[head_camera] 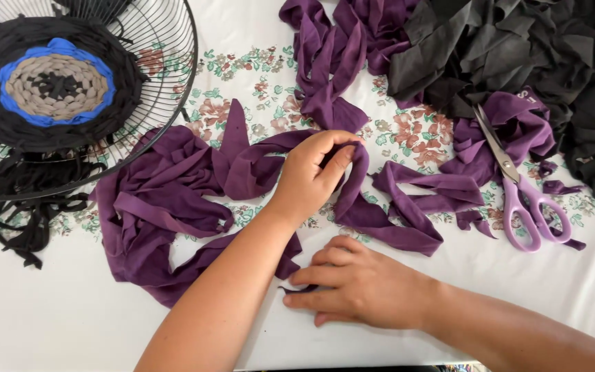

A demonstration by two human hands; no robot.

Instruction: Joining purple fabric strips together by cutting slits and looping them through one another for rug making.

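Pinching a purple fabric strip (pixel 380 220), the left hand (pixel 311 179) has its fingers (pixel 328 141) curled over the top of the strip and thumb closed against them. The arms cross: this forearm enters from lower left. Right hand (pixel 359 286) lies flat on the tabletop (pixel 49 324), fingers close together and pointing left, pressing down a small dark scrap (pixel 297 289) at their tips.

The strip runs roughly left to right across the floral cloth, looping from a bunched purple heap (pixel 160 213) at left towards the scissors (pixel 521 196) at right. Scissors lie closed, blades pointing up-left, lilac handles nearest.

Round wire fan guard (pixel 173 76), upper left, carries a woven disc (pixel 53 83) of black, blue and beige. Black fabric pile (pixel 518 48) upper right.
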